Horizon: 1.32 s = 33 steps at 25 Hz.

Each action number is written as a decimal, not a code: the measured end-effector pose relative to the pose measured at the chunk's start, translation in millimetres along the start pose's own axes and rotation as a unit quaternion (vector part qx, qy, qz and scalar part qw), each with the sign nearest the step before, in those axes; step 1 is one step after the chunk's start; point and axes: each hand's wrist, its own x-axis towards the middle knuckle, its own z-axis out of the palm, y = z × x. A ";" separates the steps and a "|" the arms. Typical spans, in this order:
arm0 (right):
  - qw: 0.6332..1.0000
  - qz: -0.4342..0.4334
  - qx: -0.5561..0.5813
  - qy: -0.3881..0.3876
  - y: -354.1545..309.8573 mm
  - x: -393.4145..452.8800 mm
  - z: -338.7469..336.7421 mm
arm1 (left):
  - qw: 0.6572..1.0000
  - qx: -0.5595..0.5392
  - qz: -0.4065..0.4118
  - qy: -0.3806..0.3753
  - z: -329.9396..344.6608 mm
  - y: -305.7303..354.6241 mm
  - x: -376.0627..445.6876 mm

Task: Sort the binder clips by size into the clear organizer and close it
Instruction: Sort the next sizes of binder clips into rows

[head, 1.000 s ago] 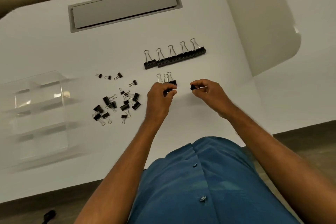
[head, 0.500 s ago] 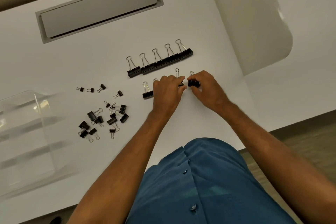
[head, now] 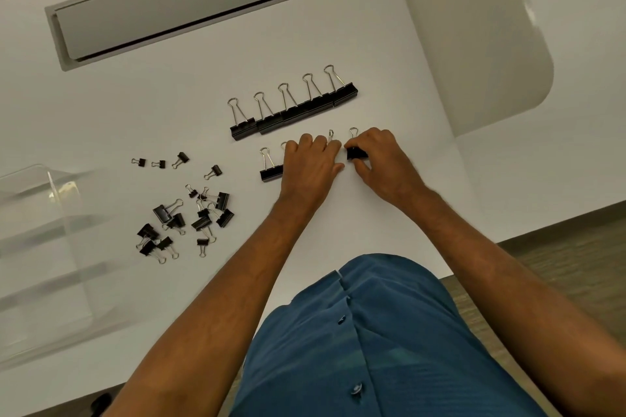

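Observation:
Several large black binder clips [head: 294, 108] lie in a neat row on the white table. Below them runs a second row of medium clips; its leftmost clip [head: 271, 170] is fully visible. My left hand [head: 310, 164] lies palm down over the middle of that row, hiding the clips beneath it. My right hand [head: 379, 159] pinches a medium clip [head: 356, 152] at the row's right end. A loose pile of small and medium clips [head: 189, 213] sits to the left. The clear organizer [head: 50, 247] stands open at the far left.
A grey recessed cable hatch [head: 169, 0] is set into the table at the back. A pale rounded panel [head: 481, 27] lies at the right. The table's front edge runs diagonally just below my forearms, with floor beyond it at right.
Both hands have come down onto the table from holding clips just above it. The medium clips now lie in a row under my left hand, and my right hand has set one at the row's end.

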 end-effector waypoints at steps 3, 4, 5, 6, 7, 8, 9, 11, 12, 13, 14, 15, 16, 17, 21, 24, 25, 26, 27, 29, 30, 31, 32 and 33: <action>1.000 -0.008 -0.004 0.000 0.0 -0.3 -1.6 | 1.000 -0.012 -0.019 -0.005 0.9 -0.3 -2.0; 1.000 -0.009 -0.008 -0.001 0.2 -0.2 -2.0 | 0.999 -0.020 -0.028 -0.011 0.1 0.2 -2.5; 1.000 -0.008 -0.012 -0.002 0.1 0.2 -1.7 | 0.999 -0.028 -0.035 -0.015 -0.5 0.4 -2.9; 1.000 -0.007 -0.016 -0.003 0.0 0.8 -1.8 | 0.998 -0.035 -0.040 -0.018 -1.8 0.4 -3.6; 1.000 -0.006 -0.019 -0.004 -0.2 1.1 -1.6 | 0.998 -0.042 -0.045 -0.020 -2.8 0.1 -4.3; 1.000 -0.008 -0.021 -0.005 -0.3 1.2 -1.2 | 0.997 -0.048 -0.050 -0.020 -3.8 -0.6 -5.2; 1.000 -0.010 -0.022 -0.005 -0.5 1.3 -0.9 | 0.997 -0.053 -0.054 -0.016 -4.1 -1.7 -5.9; 1.000 -0.018 -0.022 -0.007 -1.1 1.7 0.4 | 0.997 -0.061 -0.055 -0.003 -3.8 -5.4 -6.9; 0.999 -0.024 -0.021 -0.009 -2.2 2.0 1.4 | 0.997 -0.064 -0.054 0.005 -2.9 -7.8 -7.2; 0.999 -0.031 -0.020 -0.008 -3.7 2.5 2.5 | 0.996 -0.066 -0.053 0.010 -1.4 -9.7 -7.3; 0.999 -0.040 -0.020 -0.006 -5.7 3.1 3.5 | 0.996 -0.069 -0.054 0.012 -0.5 -10.9 -7.5; 0.999 -0.048 -0.020 -0.004 -7.7 3.8 4.6 | 0.996 -0.073 -0.053 0.012 0.9 -11.4 -7.9; 0.998 -0.053 -0.020 -0.001 -9.4 4.6 5.5 | 0.996 -0.076 -0.051 0.012 1.7 -11.4 -8.2; 0.998 -0.055 -0.019 0.000 -11.2 5.5 6.4 | 0.996 -0.080 -0.048 0.013 1.6 -11.1 -8.7; 0.998 -0.052 -0.019 -0.006 -17.8 10.5 8.4 | 0.990 -0.124 -0.064 0.017 -6.7 -17.7 -18.0; 0.998 -0.050 -0.028 -0.019 -20.8 13.4 8.8 | 0.979 -0.164 -0.121 0.015 -12.7 -34.9 -39.8; 0.998 -0.055 -0.029 -0.018 -20.8 14.1 9.1 | 0.975 -0.171 -0.142 0.018 -12.7 -41.9 -48.5; 0.998 -0.059 -0.028 -0.017 -20.8 14.6 9.5 | 0.971 -0.175 -0.161 0.023 -12.0 -48.6 -56.8; 0.998 -0.062 -0.026 -0.018 -21.0 15.4 10.0 | 0.968 -0.180 -0.175 0.029 -10.6 -54.5 -64.7; 0.997 -0.066 -0.022 -0.022 -22.8 17.0 10.8 | 0.960 -0.204 -0.191 0.034 -6.9 -62.1 -76.0; 0.997 -0.069 -0.020 -0.024 -24.0 17.6 11.4 | 0.955 -0.222 -0.196 0.032 -5.4 -63.7 -79.2; 0.997 -0.072 -0.018 -0.026 -25.4 17.8 11.5 | 0.950 -0.240 -0.198 0.027 -4.1 -64.2 -80.8; 0.997 -0.074 -0.018 -0.027 -27.0 18.3 11.7 | 0.946 -0.253 -0.199 0.024 -3.3 -63.9 -81.3; 0.996 -0.078 -0.017 -0.027 -28.4 18.6 12.2 | 0.945 -0.260 -0.199 0.025 -2.6 -63.2 -81.0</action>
